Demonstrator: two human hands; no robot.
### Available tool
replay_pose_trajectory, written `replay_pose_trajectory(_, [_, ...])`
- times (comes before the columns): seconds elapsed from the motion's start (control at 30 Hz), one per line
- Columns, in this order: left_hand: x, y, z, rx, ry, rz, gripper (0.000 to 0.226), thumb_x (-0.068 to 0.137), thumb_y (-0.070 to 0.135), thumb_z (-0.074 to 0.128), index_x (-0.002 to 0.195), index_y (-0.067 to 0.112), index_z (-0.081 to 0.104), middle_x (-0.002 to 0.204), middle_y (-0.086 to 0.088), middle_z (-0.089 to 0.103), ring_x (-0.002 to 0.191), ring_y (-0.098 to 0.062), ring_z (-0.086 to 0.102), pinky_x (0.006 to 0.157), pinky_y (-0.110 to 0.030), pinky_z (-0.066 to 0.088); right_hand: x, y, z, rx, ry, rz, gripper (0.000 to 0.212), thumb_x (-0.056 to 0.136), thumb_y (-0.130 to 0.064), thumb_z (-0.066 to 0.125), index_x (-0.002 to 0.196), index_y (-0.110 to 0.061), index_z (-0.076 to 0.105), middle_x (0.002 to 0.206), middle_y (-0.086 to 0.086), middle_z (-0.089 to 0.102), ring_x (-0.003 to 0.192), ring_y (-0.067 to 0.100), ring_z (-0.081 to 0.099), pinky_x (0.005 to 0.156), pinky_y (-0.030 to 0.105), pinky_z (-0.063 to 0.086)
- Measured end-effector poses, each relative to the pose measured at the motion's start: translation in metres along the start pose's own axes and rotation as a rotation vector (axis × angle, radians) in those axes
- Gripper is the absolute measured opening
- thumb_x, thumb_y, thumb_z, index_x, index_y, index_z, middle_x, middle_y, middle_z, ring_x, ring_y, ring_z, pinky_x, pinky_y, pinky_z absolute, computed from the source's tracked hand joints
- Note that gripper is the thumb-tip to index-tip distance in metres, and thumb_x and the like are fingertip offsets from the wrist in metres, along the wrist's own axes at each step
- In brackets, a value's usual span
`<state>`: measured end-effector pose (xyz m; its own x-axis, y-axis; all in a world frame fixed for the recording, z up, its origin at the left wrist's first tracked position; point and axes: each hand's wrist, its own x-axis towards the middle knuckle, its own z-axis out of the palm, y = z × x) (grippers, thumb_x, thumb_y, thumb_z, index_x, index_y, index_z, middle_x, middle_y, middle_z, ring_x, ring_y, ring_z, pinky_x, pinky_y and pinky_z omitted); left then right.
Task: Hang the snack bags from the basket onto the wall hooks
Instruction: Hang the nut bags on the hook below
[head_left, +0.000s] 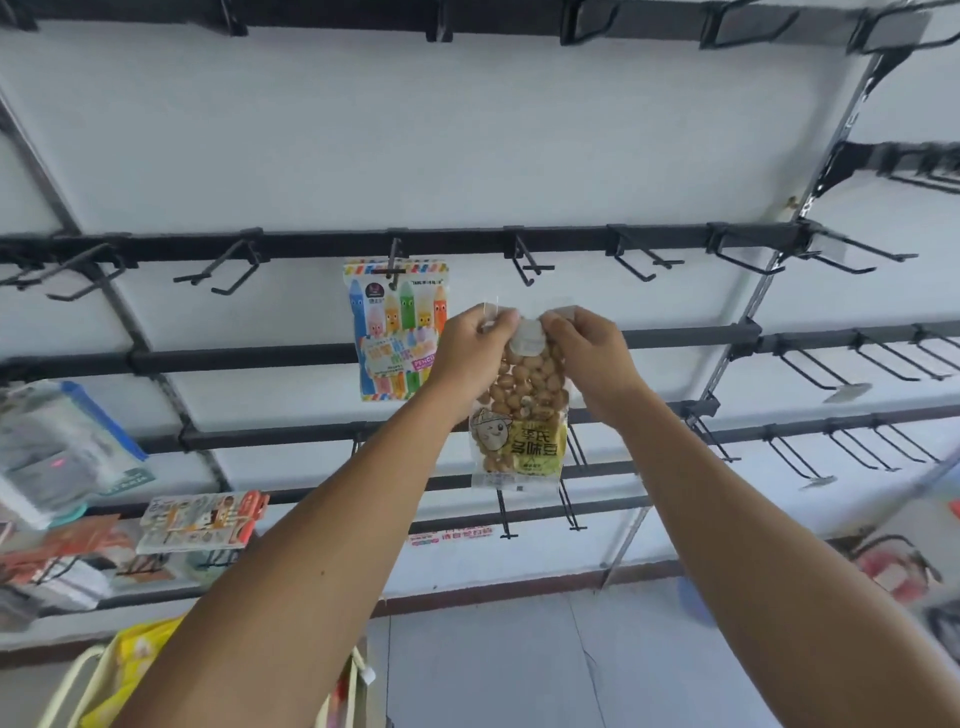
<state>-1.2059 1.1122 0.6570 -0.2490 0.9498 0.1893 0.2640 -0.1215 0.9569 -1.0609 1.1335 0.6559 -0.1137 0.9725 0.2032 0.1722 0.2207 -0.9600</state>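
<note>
A clear snack bag of beans (522, 415) with a yellow label hangs upright between my hands in front of the wall. My left hand (470, 345) pinches its top left corner and my right hand (589, 353) pinches its top right corner. The bag's top edge sits just below an empty black hook (527, 262) on the upper rail, apart from it. To the left, a colourful crayon-print bag (395, 332) hangs on a neighbouring hook (393, 267). The cream basket (98, 686) shows at the bottom left, with yellow packets inside, partly hidden by my left forearm.
Black rails with many empty hooks (636, 260) cross the white wall at several heights. Packaged goods (202, 519) hang at the lower left. A red item (893, 569) lies blurred at the lower right. The floor below is white.
</note>
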Motion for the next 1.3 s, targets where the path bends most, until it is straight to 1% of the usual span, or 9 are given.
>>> replay_pose_trajectory(0.1, [0.013, 0.001, 0.007, -0.038, 0.035, -0.019, 0.023, 0.098, 0.036, 0.058, 0.105, 0.019, 0.072, 0.096, 0.000, 0.072, 0.080, -0.016, 0.068, 0.057, -0.024, 0.049, 0.019, 0.004, -0.006, 0.008, -0.037, -0.007, 0.022, 0.099, -0.023, 0.053, 0.088, -0.014, 0.069, 0.087, 0.005, 0.072, 0.088, 0.022, 0.071, 0.076, 0.037, 0.059])
replay_pose_trajectory(0.23, [0.023, 0.001, 0.014, -0.064, 0.082, -0.037, 0.023, 0.099, 0.033, 0.057, 0.106, 0.016, 0.072, 0.095, -0.002, 0.073, 0.080, -0.015, 0.071, 0.058, -0.025, 0.058, 0.037, 0.009, -0.010, 0.019, -0.069, -0.007, 0.022, 0.098, -0.024, 0.054, 0.086, -0.014, 0.069, 0.081, 0.001, 0.071, 0.081, 0.017, 0.070, 0.071, 0.033, 0.057])
replay_pose_trajectory(0.47, [0.036, -0.002, 0.017, -0.098, 0.130, 0.000, 0.024, 0.100, 0.033, 0.057, 0.107, 0.017, 0.072, 0.089, -0.002, 0.074, 0.075, -0.014, 0.073, 0.061, -0.030, 0.061, 0.054, 0.009, -0.011, 0.056, -0.105, -0.036, 0.024, 0.100, -0.026, 0.053, 0.095, -0.011, 0.071, 0.089, 0.008, 0.074, 0.085, 0.021, 0.073, 0.073, 0.036, 0.061])
replay_pose_trajectory(0.6, [0.044, -0.004, 0.019, -0.051, 0.139, 0.003, 0.025, 0.099, 0.036, 0.057, 0.107, 0.018, 0.073, 0.098, -0.002, 0.074, 0.090, -0.016, 0.072, 0.074, -0.035, 0.062, 0.061, 0.009, -0.010, 0.047, -0.105, -0.026, 0.027, 0.099, -0.026, 0.054, 0.093, -0.005, 0.070, 0.079, 0.003, 0.071, 0.079, 0.019, 0.071, 0.068, 0.035, 0.059])
replay_pose_trajectory(0.73, [0.045, -0.003, 0.021, -0.079, 0.160, 0.026, 0.019, 0.099, 0.032, 0.058, 0.101, 0.020, 0.073, 0.091, 0.000, 0.074, 0.085, -0.015, 0.072, 0.072, -0.034, 0.062, 0.063, 0.007, -0.010, 0.072, -0.100, -0.035, 0.025, 0.099, -0.023, 0.053, 0.084, -0.011, 0.069, 0.068, -0.006, 0.067, 0.071, 0.013, 0.068, 0.056, 0.025, 0.052])
replay_pose_trajectory(0.93, [0.047, -0.008, 0.022, -0.040, 0.146, 0.056, 0.022, 0.099, 0.030, 0.059, 0.102, 0.014, 0.072, 0.089, -0.001, 0.072, 0.081, -0.014, 0.070, 0.068, -0.030, 0.061, 0.065, 0.010, -0.010, 0.054, -0.088, -0.042, 0.025, 0.097, -0.020, 0.054, 0.078, -0.011, 0.066, 0.068, -0.005, 0.064, 0.069, 0.013, 0.065, 0.062, 0.028, 0.053])
replay_pose_trajectory(1.07, [0.049, -0.011, 0.022, -0.021, 0.150, 0.065, 0.025, 0.099, 0.030, 0.058, 0.107, 0.011, 0.072, 0.089, -0.001, 0.071, 0.085, -0.015, 0.070, 0.069, -0.029, 0.060, 0.067, 0.013, -0.010, 0.033, -0.100, -0.053, 0.026, 0.098, -0.021, 0.054, 0.085, -0.002, 0.067, 0.073, 0.001, 0.064, 0.072, 0.015, 0.065, 0.065, 0.031, 0.054])
replay_pose_trajectory(1.2, [0.059, -0.012, 0.024, 0.035, 0.158, 0.037, 0.027, 0.099, 0.033, 0.058, 0.106, 0.010, 0.071, 0.084, 0.003, 0.067, 0.082, -0.013, 0.065, 0.073, -0.032, 0.056, 0.074, 0.016, -0.008, -0.061, -0.071, -0.058, 0.023, 0.098, -0.024, 0.054, 0.082, -0.017, 0.068, 0.075, -0.003, 0.067, 0.076, 0.016, 0.066, 0.068, 0.034, 0.057])
replay_pose_trajectory(1.3, [0.069, -0.013, 0.026, 0.095, 0.180, 0.027, 0.026, 0.100, 0.035, 0.057, 0.095, 0.012, 0.068, 0.080, 0.008, 0.064, 0.077, -0.009, 0.060, 0.064, -0.026, 0.049, 0.084, 0.021, -0.006, -0.120, -0.053, -0.039, 0.022, 0.098, -0.030, 0.055, 0.088, -0.016, 0.069, 0.085, 0.003, 0.070, 0.089, 0.026, 0.069, 0.074, 0.043, 0.061])
